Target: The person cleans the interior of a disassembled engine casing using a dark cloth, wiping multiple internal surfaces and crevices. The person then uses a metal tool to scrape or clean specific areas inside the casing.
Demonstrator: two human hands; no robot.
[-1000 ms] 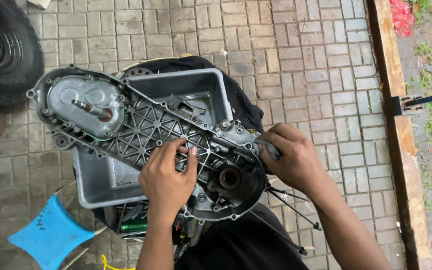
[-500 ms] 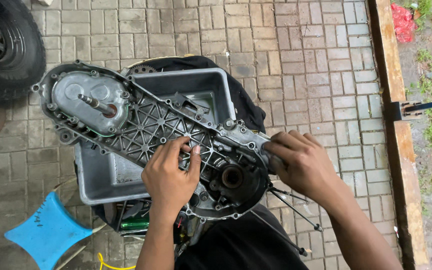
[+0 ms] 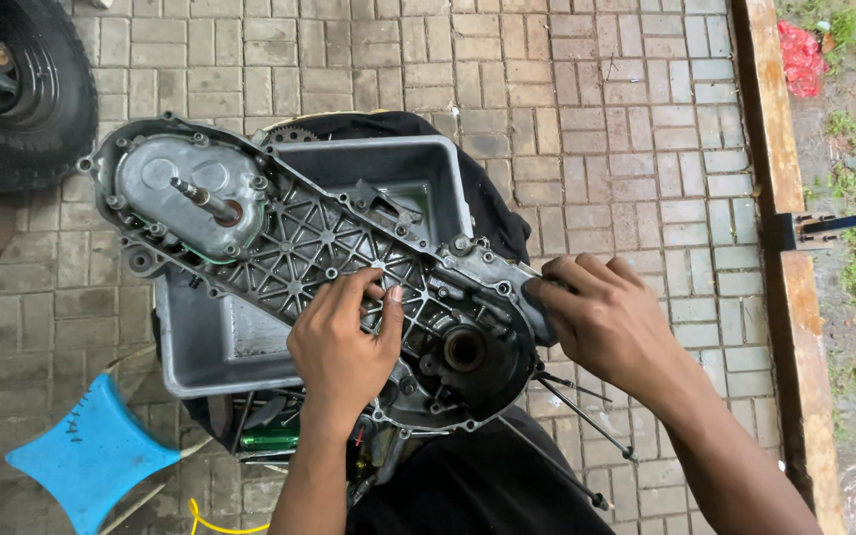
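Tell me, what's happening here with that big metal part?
A person is working on a grey engine casing laid across a grey plastic tub on a paved floor. The left hand rests on the casing's ribbed inside, while the right hand grips its right end. A tyre and a blue stool sit nearby.

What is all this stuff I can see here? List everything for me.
engine casing: one, grey metal, lying across the tray
tray: one, grey, under the casing
black cloth: one, beneath the tray
tyre: one, black, top left
blue stool: one, bottom left
thin rods: several, dark, right of the casing
wooden beam: one, brown, right side
paving bricks: many, grey
left hand: on the casing ribs
right hand: at the casing's right end
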